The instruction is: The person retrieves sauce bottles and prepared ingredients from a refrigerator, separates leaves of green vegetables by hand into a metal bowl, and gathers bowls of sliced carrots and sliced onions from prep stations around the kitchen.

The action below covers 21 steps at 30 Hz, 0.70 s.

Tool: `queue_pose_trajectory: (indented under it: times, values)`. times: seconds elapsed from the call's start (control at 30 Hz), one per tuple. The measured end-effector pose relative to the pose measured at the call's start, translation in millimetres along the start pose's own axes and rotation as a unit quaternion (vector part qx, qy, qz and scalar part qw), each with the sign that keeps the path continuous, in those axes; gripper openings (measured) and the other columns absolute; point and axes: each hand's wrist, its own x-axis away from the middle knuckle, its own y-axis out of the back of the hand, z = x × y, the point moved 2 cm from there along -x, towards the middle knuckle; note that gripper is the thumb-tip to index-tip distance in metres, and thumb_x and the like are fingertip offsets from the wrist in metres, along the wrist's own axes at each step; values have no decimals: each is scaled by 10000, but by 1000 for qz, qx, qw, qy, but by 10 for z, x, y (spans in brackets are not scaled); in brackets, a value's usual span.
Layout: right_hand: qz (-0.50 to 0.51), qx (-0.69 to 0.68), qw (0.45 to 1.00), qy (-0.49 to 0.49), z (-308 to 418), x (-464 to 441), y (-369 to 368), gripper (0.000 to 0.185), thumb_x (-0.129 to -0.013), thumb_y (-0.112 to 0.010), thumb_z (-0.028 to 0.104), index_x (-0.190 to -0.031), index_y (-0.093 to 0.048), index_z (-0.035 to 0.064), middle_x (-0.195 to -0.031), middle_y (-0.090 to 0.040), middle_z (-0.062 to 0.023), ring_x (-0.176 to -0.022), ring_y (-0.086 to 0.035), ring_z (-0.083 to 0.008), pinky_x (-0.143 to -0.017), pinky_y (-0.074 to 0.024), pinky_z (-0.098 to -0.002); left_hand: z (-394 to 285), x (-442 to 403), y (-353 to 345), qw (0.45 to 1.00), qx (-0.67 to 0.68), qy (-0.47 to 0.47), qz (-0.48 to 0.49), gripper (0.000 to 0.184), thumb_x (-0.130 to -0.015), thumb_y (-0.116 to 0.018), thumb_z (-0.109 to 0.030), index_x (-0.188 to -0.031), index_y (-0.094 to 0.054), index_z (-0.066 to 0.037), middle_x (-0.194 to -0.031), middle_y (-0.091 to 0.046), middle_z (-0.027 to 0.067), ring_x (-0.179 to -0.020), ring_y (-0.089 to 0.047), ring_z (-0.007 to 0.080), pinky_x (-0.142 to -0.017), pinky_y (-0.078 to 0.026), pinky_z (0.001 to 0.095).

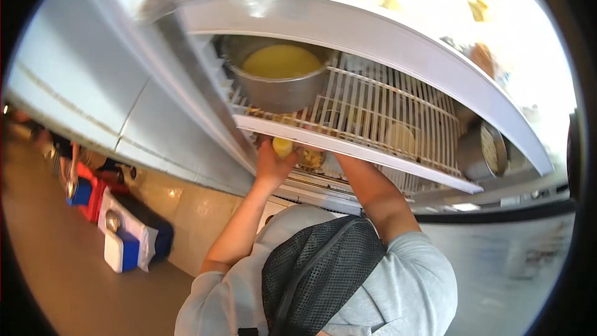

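Observation:
My left hand is below the front edge of the fridge shelf, its fingers closed around a small yellow-topped container. Just right of it, low in the fridge, is a yellowish item whose kind I cannot make out. My right forearm reaches in under the same shelf edge. The right hand itself is hidden there, so its fingers and anything in them do not show.
A large metal pot of yellow liquid stands on the wire shelf above my hands. Another metal pot is at its right end. A white shelf edge crosses over my arms. Cooler boxes stand on the floor at left.

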Motion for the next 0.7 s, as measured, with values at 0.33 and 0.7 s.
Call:
queue_pose_trajectory:
  times: [0.33, 0.7]
  values:
    - [158, -180, 970, 48, 787, 557, 257, 483, -1113, -575, 376, -1463, -631, 49, -1423, -685, -223, -1283, -659, -337, -1125, -485, -434, 147, -126, 195, 987, 65, -132, 71, 682, -784, -952, -129, -1356, -611, 17, -1268, -724, 127, -1178, -681, 234, -1061, -526, 390]
    - [-9, -28, 999, -35, -29, 618, 526, 437, -1127, -548, 345, -1433, -639, 46, -1280, -738, -185, -1172, -688, -322, -1009, -550, -426, 234, -170, 110, 981, 113, -95, 125, 498, -815, -938, -84, -1238, -702, 33, -1143, -773, 73, -1048, -707, 166, -979, -571, 357]
